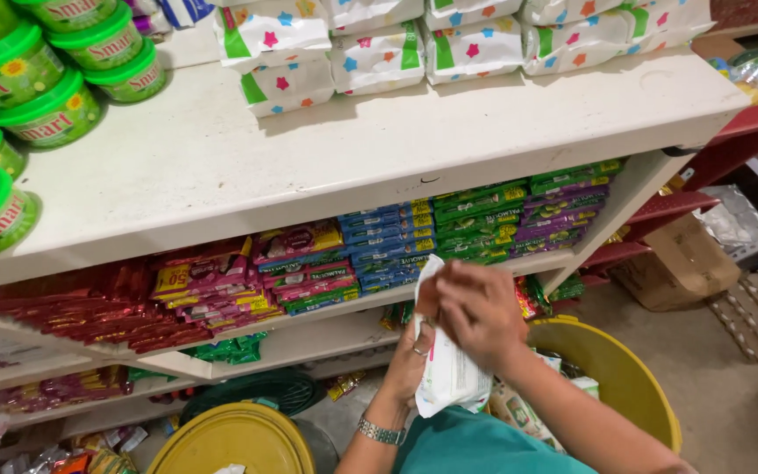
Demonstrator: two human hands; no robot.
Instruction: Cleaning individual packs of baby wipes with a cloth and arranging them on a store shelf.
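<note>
Both hands meet low in front of the shelving, closed around 1 soft white packet (446, 377). The packet is a flat, pillowy plastic pouch, mostly white with faint green print near its lower edge; its top corner pokes up above the fingers and its bottom bulges out below them. The left hand (411, 355), with a ring on 1 finger and a metal watch (382, 431) at the wrist, cups the packet from behind, fingers curled on its left edge. The right hand (477, 313) lies over the front, fingers folded down and pressing the wrapper against the other palm, so much of the packet's middle is hidden.

Just above the fingertips runs the front edge of a white shelf (344, 307) stacked with flat sachets in red, pink, blue, green and purple. Higher up, the broad top shelf (221, 158) juts out toward the person, carrying green-lidded tubs (37, 79) far left of the hands and star-printed white packs (379, 53) along the back.

Below the right wrist sits an open yellow bucket (633, 377) holding more packets; below and left of the left wrist is a yellow bucket lid (234, 439). To the right of the fingers the bare floor (730, 395) leaves open room, bounded by a cardboard box (682, 263).
</note>
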